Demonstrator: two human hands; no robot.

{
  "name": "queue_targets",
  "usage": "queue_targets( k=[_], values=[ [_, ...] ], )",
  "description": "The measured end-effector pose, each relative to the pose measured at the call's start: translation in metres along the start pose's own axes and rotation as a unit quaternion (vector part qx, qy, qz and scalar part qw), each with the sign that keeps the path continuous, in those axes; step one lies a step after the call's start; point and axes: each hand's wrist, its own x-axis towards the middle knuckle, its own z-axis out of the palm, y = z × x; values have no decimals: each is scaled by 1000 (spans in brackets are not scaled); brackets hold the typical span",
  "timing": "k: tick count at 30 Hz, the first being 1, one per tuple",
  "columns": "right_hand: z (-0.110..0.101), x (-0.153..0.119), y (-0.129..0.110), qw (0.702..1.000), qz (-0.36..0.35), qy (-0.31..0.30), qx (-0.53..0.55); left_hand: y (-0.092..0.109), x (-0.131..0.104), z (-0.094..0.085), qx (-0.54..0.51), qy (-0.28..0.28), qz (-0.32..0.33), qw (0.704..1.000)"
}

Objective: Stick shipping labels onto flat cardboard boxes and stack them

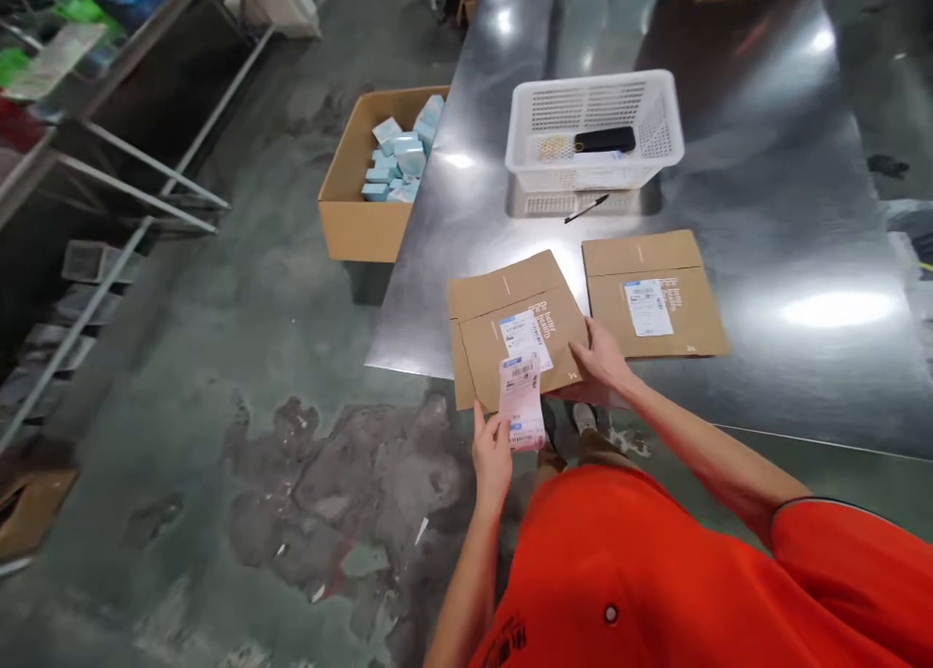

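A flat brown cardboard mailer [481, 337] with printed lettering is tilted at the table's near edge. A white shipping label [516, 334] lies on its face. My left hand [492, 454] is closed on a hanging strip of labels [522, 401], its fingers at the mailer's lower edge. My right hand [602, 355] grips the mailer's right edge, thumb on top and the other fingers partly hidden. Just right of it, a second flat cardboard mailer [656, 250] lies on the table, bearing its own shipping label [648, 308].
The shiny metal table [787, 221] carries a white plastic basket [594, 172] with a black object [604, 140] inside. A black pen [586, 209] lies before the basket. Left of the table stands an open carton [364, 230] of light-blue boxes. A metal rack [120, 192] is farther left.
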Motion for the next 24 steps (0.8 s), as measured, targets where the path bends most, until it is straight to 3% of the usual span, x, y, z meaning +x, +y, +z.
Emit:
queue_targets(
  k=[3,6,8,10,12,14,16,18,20,24],
  values=[
    [-55,5,36,994,28,58,90,30,-4,21,-136,-44,-6,990],
    [-126,24,90,988,26,125,88,55,-2,42,-224,-124,-98,962],
    [-163,37,117,990,48,125,42,64,-2,54,-240,-144,-158,947],
    [-178,46,120,994,53,91,-33,66,-3,64,-239,-138,-189,942],
    [-167,47,95,998,-13,30,-54,65,-8,71,-230,-131,-202,943],
    [-139,40,49,989,-117,-87,26,61,-13,75,-222,-129,-198,946],
    [-106,29,0,946,-171,-246,121,57,-20,73,-215,-136,-191,948],
    [-76,15,-35,913,-165,-339,155,54,-26,64,-219,-136,-174,950],
    [-52,2,-53,912,-135,-353,159,55,-30,50,-235,-107,-136,956],
    [-21,-27,-59,906,-124,-369,165,66,-21,27,-242,-14,-68,968]
  ],
)
